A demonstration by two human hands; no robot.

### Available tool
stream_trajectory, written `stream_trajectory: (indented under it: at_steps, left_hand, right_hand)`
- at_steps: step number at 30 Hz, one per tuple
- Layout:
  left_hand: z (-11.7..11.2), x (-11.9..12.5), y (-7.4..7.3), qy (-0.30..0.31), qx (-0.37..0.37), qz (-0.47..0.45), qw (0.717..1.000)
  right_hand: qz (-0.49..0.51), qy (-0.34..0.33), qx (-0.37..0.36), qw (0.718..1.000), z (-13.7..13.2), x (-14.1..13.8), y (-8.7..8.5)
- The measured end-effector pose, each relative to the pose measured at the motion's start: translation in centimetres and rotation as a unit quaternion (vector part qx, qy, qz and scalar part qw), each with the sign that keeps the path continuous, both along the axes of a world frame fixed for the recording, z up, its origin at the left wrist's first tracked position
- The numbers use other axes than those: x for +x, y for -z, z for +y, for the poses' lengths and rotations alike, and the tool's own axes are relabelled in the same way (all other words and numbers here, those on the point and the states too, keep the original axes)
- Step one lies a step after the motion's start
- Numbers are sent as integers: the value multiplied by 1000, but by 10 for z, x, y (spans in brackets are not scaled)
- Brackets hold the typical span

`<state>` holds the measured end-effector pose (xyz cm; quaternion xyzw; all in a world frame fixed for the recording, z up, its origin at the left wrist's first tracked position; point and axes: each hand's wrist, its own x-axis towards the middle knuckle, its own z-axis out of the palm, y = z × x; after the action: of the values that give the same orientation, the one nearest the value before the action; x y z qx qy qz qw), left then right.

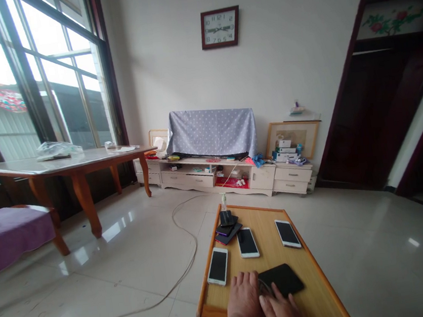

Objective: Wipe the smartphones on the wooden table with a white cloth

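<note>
On the small wooden table, my left hand (pixel 244 293) lies with its fingers curled and pressed together, beside a flat black device (pixel 285 279) like a tablet or large phone. My right hand (pixel 282 310) is next to it, fingers apart and stretched over the device's near edge. A thin greyish loop (pixel 264 287) shows between the two hands; its kind is unclear, and what lies under the left palm is hidden. A white smartphone (pixel 218 266) is just beyond my left hand. Another white smartphone (pixel 247 242) lies further back, and a third phone (pixel 288 233) is on the right.
The small table (pixel 318 289) has a raised orange rim. Stacked dark phones (pixel 228 230) and a pump bottle (pixel 223 203) stand at its far left corner. A cable (pixel 192 260) runs across the floor. Beyond are a low cabinet (pixel 261 178) and a large table (pixel 78 163).
</note>
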<state>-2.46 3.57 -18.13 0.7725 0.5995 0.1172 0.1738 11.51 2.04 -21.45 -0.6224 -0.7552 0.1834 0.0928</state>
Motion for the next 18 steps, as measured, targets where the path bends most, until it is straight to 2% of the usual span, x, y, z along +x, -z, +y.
stream_trajectory:
  at_steps: [5, 7, 9, 14, 18]
  left_hand:
    - [-3, 2, 2, -11, 21, -20, 1000]
    - [-2, 1, 6, -14, 24, -20, 999]
    - [1, 0, 12, -12, 36, -26, 999]
    - [9, -1, 24, 5, 36, -9, 999]
    - [6, -1, 22, -2, 48, -31, 998]
  right_hand:
    - [-57, 122, 36, 990, 21, 41, 3]
    - [-67, 148, 38, 986, 26, 48, 4]
    - [-62, 125, 30, 990, 24, 39, 3]
    - [-18, -10, -7, 1000, 7, 0, -1]
    - [-29, 16, 9, 999, 10, 8, -3]
